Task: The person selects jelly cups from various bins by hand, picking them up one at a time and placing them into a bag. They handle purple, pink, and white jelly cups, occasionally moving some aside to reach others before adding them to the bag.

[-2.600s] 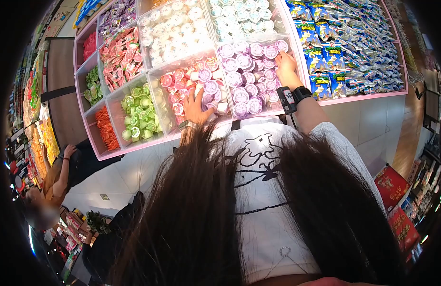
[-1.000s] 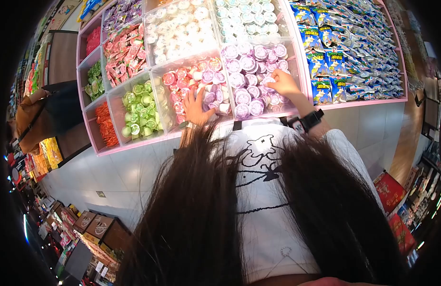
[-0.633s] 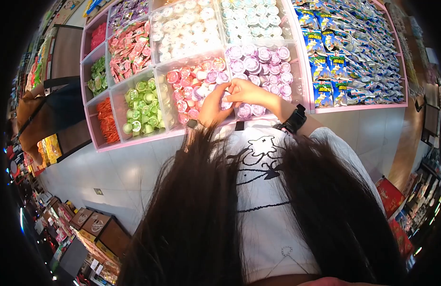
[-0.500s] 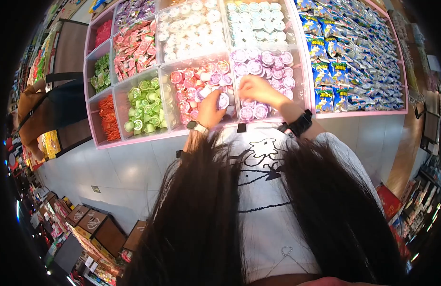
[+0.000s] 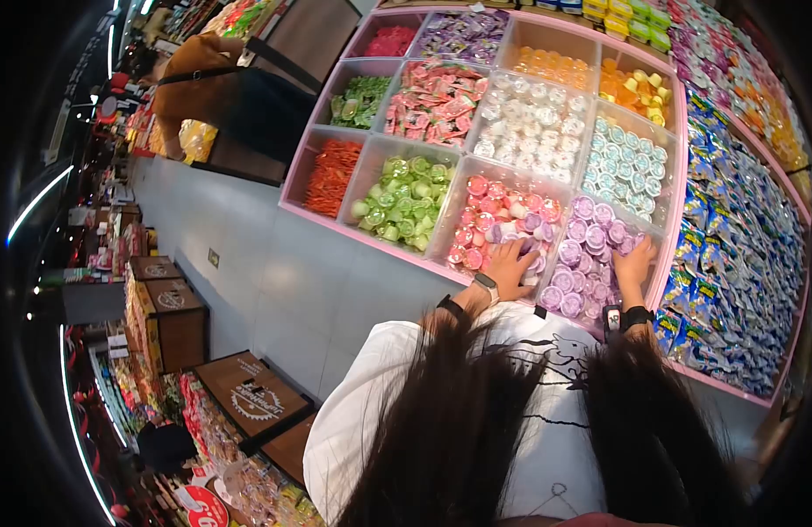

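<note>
- Head view, pink display stand (image 5: 294,195): twelve compartments, three rows of four.
- Nearest row, left to right: orange-red sweets (image 5: 331,167), green-lidded cups (image 5: 406,189), pink-lidded cups (image 5: 489,211), purple-lidded cups (image 5: 586,246); too many in each to count.
- Two hands in view, both the wearer's own.
- Left hand (image 5: 511,263): palm down at the near right corner of the pink-lidded compartment, fingers loosely bent over the cups beside the divider; cannot tell whether anything is gripped.
- Right hand (image 5: 636,262): palm down at the right side of the purple-lidded compartment, fingertips sunk among the cups; cannot tell whether one is held.
- Hands well apart, one compartment each, side by side.
- Two wrist-worn pieces: pale watch (image 5: 486,285) on the left, black watch (image 5: 624,318) on the right.
- Blue snack packets (image 5: 740,263) massed just right of the stand.
- One other person (image 5: 204,70) at upper left, brown top, dark strap across the back.
- Three brown boxes (image 5: 173,303) on the floor at left, round marks on top.
</note>
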The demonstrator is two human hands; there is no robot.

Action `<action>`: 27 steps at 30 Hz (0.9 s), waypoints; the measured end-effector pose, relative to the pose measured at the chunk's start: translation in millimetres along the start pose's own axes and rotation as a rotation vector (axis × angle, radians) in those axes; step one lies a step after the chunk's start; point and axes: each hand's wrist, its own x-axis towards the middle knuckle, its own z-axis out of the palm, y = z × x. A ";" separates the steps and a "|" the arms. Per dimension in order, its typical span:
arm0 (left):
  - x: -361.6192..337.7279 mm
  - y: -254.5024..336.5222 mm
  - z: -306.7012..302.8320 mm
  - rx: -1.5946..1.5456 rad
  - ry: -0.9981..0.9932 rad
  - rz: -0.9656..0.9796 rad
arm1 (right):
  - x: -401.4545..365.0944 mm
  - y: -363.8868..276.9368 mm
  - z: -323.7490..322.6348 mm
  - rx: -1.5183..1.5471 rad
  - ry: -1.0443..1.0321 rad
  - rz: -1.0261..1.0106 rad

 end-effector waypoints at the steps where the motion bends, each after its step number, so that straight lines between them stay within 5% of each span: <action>1: -0.2 -0.1 -0.2 0.005 -0.005 -0.014 | 1.2 0.8 2.9 0.011 -0.006 -0.013; 20: 4.4 -3.2 8.2 0.004 -0.070 -0.007 | 13.8 13.8 30.4 0.213 0.164 -0.055; 27: 4.4 -6.3 9.6 0.028 -0.075 0.015 | 15.8 14.2 32.5 0.280 0.050 0.067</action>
